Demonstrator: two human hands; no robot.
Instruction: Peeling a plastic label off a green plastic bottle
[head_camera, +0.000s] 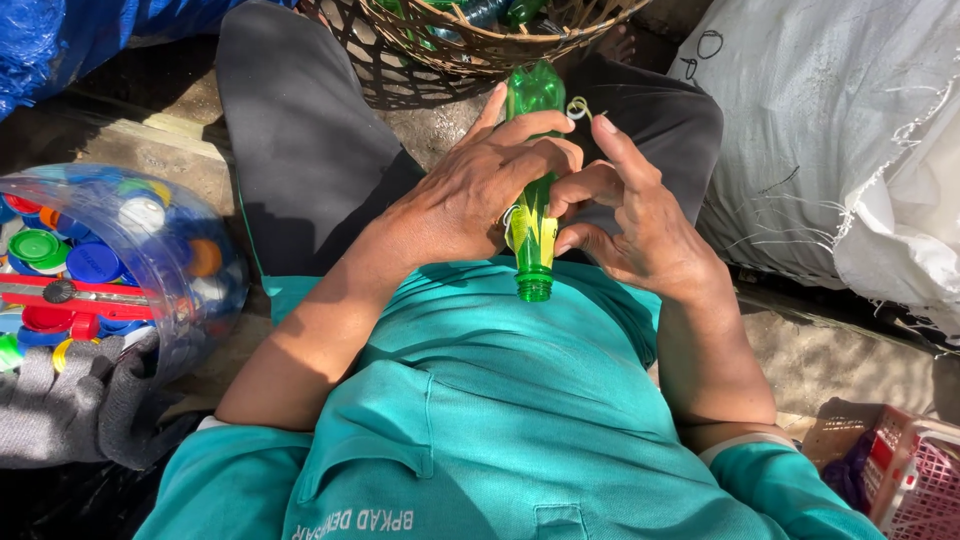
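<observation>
The person sits with a green plastic bottle (533, 210) held over the lap, its open neck pointing near, toward the teal shirt (520, 400), and its base pointing far, toward a woven basket (470, 45). The left hand (470, 195) is closed around the middle of the bottle, fingers wrapped over the top of it. The right hand (625, 220) grips the bottle from the right side, its fingers curled onto the yellow label (530, 235), the index finger raised. A small pale plastic ring (578, 106) sits just beside that fingertip. To the left stands a clear tub (200, 300) full of coloured bottle caps (90, 260), with a red utility knife (80, 295) lying across them. A white woven sack (830, 130) fills the right side.
</observation>
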